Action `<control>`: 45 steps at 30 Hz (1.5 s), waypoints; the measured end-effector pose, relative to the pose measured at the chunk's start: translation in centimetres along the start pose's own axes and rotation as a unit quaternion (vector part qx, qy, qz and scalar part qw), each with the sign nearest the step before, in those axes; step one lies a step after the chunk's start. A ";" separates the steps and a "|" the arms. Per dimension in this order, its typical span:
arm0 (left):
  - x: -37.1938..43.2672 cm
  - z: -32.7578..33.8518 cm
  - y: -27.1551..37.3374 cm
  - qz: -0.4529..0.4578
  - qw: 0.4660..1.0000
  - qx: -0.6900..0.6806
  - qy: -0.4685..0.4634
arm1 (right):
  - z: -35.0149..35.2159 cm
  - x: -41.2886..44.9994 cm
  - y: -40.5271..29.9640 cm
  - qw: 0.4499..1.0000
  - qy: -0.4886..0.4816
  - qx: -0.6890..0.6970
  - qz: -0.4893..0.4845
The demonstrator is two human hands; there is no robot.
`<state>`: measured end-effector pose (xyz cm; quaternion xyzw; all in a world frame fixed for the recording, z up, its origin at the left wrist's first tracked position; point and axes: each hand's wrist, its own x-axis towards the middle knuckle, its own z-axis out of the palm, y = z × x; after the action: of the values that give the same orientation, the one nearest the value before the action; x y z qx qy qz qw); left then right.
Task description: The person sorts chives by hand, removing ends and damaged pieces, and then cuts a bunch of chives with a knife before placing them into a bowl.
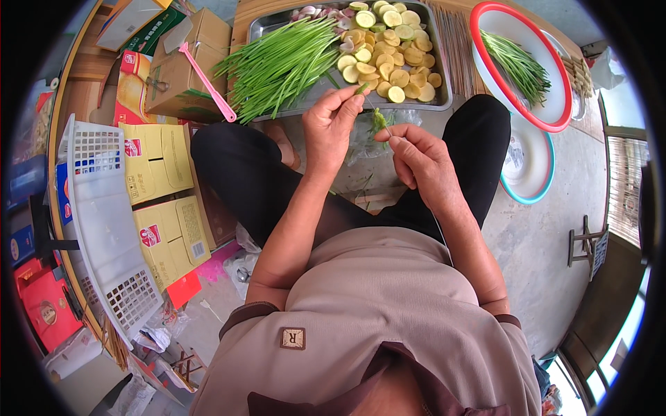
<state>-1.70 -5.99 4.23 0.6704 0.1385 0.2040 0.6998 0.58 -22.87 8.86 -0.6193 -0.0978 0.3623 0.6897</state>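
Observation:
My right hand [421, 156] grips a thin skewer [438, 229], which runs back along the right forearm. A bunched green vegetable piece [379, 120] is threaded on it, just ahead of the right fingertips. Between its thumb and forefinger, my left hand [333, 125] pinches a small green piece [361, 89] at the skewer's tip. Both hands are over the near edge of a metal tray [445, 99]. Long green chives [286, 62] lie in the tray's left side and overhang its edge. Potato slices [399, 78], zucchini slices [392, 18] and purplish onion pieces [343, 21] fill the right and back.
Right of the tray lie bundled thin skewers [458, 47]. A red-rimmed basin [564, 104] holds skewered greens [520, 70], above a blue-rimmed basin [549, 177]. At left are cardboard boxes [192, 67], a pink plastic stick [208, 83] and a white plastic basket [104, 218]. A folding stool [588, 244] stands at right.

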 end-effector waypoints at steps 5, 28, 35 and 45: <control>0.0 -0.1 0.2 0.076 0.993 0.094 0.012 | 0.0 0.0 0.0 1.000 -0.003 -0.001 -0.004; 0.6 -0.3 -0.1 0.152 0.983 0.040 -0.095 | -0.9 0.6 -0.1 1.000 -0.006 0.024 -0.018; 1.8 -1.2 -0.8 -0.029 0.971 -0.075 -0.224 | -1.2 0.3 -0.3 0.996 -0.040 0.084 0.014; 2.1 -1.5 -0.8 -0.079 0.966 -0.098 -0.228 | -2.4 -0.2 0.6 0.999 -0.022 0.030 0.017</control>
<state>-0.53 -3.68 3.52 0.6140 0.0077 0.0025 0.7893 1.60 -24.93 7.90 -0.5921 -0.0918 0.3899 0.6993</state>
